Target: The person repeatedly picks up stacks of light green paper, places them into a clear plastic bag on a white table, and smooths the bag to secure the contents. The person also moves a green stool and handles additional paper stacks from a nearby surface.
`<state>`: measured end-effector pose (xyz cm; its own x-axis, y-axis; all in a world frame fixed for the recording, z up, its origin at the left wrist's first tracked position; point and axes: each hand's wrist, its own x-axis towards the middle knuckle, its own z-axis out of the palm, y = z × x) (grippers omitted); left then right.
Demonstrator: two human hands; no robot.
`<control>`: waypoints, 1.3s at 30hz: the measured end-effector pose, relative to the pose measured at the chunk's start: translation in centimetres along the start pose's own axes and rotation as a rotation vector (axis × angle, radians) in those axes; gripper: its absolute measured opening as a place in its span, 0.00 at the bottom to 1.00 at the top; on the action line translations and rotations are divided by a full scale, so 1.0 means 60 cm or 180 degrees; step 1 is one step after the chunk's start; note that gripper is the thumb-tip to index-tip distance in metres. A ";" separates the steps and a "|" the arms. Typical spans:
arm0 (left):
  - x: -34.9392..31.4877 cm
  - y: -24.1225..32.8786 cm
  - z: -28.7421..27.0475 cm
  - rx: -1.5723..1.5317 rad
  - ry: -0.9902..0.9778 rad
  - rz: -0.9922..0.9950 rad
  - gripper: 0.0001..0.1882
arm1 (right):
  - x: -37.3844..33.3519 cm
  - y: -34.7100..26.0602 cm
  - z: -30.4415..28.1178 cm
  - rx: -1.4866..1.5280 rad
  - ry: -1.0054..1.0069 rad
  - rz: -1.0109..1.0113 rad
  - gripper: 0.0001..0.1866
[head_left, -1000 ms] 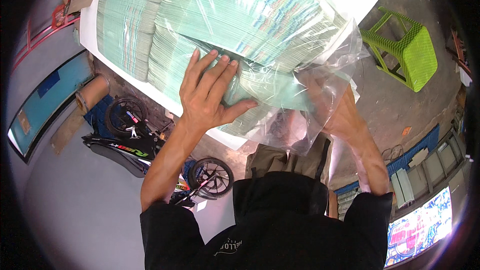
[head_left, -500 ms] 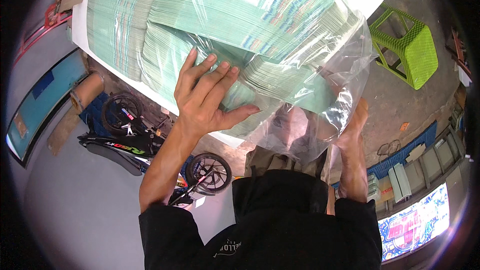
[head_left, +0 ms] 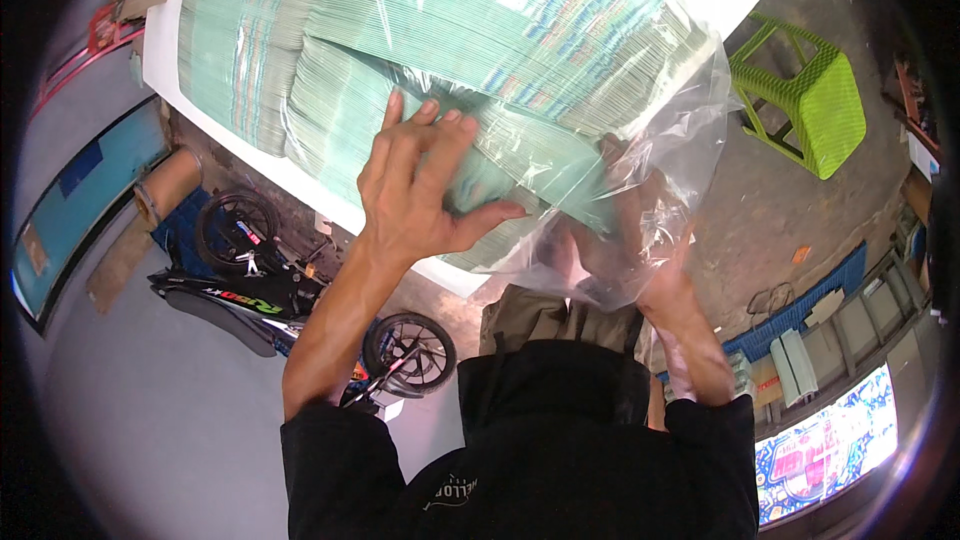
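Rows of thin, pale green flat sheets (head_left: 420,0) stand packed on edge under a clear plastic bag (head_left: 690,180). My left hand (head_left: 415,185) lies on the plastic over the near row, fingers stretched and thumb spread to the right. At the bag's loose right end is my right hand (head_left: 660,270), by the end of a bundle of sheets (head_left: 565,165). Its fingers show only blurrily through the crumpled plastic, so I cannot make out its grip. A white sheet (head_left: 235,168) lies beneath the rows.
A green plastic stool (head_left: 815,100) stands on the floor at the right. Left of me are a small black motorbike (head_left: 240,305) and a brown roll (head_left: 170,180). Behind on the right are a grey rack (head_left: 850,325) and a bright printed panel (head_left: 830,450).
My right hand has moved left and inward, its fingers now beside the bundle's end, and the loose plastic has shifted with it. My left hand stays on the near row.
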<state>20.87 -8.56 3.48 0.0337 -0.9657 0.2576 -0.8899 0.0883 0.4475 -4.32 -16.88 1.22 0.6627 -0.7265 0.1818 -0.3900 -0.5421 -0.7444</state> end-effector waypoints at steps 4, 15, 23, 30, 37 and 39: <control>0.002 0.003 -0.004 0.0169 -0.0176 0.0093 0.40 | 0.032 -0.037 -0.012 -0.0835 -0.0486 0.0143 0.30; 0.022 0.020 -0.014 0.0647 -0.0927 0.0108 0.37 | 0.067 -0.044 -0.011 -0.0383 -0.0438 0.0052 0.29; 0.035 0.018 -0.014 0.0460 -0.1704 0.0373 0.48 | 0.063 -0.036 -0.003 -0.0401 -0.0406 0.0037 0.30; 0.036 0.018 -0.029 0.0521 -0.1698 0.0275 0.50 | -0.064 -0.015 -0.079 -0.0394 -0.0391 0.0861 0.31; 0.033 -0.019 -0.042 -0.0346 -0.0649 -0.0049 0.39 | -0.081 0.055 -0.068 0.0343 -0.0134 0.0036 0.33; 0.044 -0.089 -0.058 0.0127 -0.0015 -0.0055 0.34 | -0.114 0.079 -0.044 0.0580 -0.0053 0.0620 0.30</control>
<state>27.31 -10.74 4.75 0.0472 -0.9681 0.2462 -0.9066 0.0620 0.4173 -12.37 -15.62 -1.88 0.5975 -0.8018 0.0142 -0.3907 -0.3065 -0.8680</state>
